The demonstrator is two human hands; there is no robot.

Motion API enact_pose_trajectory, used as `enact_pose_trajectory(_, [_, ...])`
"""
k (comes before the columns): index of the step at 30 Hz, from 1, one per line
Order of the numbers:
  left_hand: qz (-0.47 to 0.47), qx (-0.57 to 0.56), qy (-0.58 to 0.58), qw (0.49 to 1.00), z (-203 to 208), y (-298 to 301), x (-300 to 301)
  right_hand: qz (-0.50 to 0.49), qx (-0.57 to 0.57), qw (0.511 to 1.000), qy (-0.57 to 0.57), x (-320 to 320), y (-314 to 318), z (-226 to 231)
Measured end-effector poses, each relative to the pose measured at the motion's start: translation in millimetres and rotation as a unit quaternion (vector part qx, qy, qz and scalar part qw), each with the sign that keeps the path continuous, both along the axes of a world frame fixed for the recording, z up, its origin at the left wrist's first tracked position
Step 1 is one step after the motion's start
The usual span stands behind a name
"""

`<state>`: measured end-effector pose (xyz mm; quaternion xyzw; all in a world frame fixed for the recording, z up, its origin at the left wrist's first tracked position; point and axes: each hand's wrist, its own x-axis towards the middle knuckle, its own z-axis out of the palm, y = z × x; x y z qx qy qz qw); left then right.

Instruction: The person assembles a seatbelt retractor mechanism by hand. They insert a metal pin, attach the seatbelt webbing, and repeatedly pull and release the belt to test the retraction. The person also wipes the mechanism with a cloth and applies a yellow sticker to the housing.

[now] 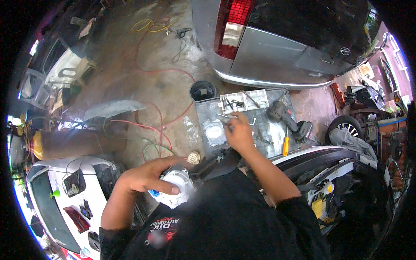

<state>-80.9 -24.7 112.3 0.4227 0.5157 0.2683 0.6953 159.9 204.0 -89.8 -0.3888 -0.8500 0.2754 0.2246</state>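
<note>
My left hand [154,175] is wrapped around a round white plastic part [177,190] with a blue piece at its side, held close to my shirt. Its thumb lies across the part's face. My right hand [239,133] is over the grey metal work surface [271,145], its fingers curled together; what they hold, if anything, is hidden. A thin metal rod [222,115] lies by its fingertips, and a small bent metal piece [253,122] shows beside the hand. Left of it sits a flat white plastic piece [214,132] with a round middle. Just beyond is a white compartment tray [255,99] holding small tools.
A cordless power tool [284,113] and a screwdriver with an orange handle [286,146] lie at the surface's right. A black bucket [197,91] stands at its far left corner. Red hoses [162,117] cross the floor. A silver car [268,54] stands beyond.
</note>
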Motion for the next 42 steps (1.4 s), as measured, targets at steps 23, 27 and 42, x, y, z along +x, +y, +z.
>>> enact_pose_trajectory(23, [0.060, 0.001, -0.054, 0.997, 1.1, -0.6, 8.9, 0.005, -0.414, 0.888, 0.202, 22.0, 9.1, -41.9])
enact_pose_trajectory(27, [0.077, 0.014, -0.122, 0.989, -16.1, -9.6, 9.1, -0.053, -0.685, 0.607, 0.401, 62.2, 23.6, -18.6])
enact_pose_trajectory(42, [0.031, 0.144, -0.104, 0.984, -10.8, -8.4, 2.6, -0.080, -0.676, 0.539, 0.496, 96.4, 21.1, 9.4])
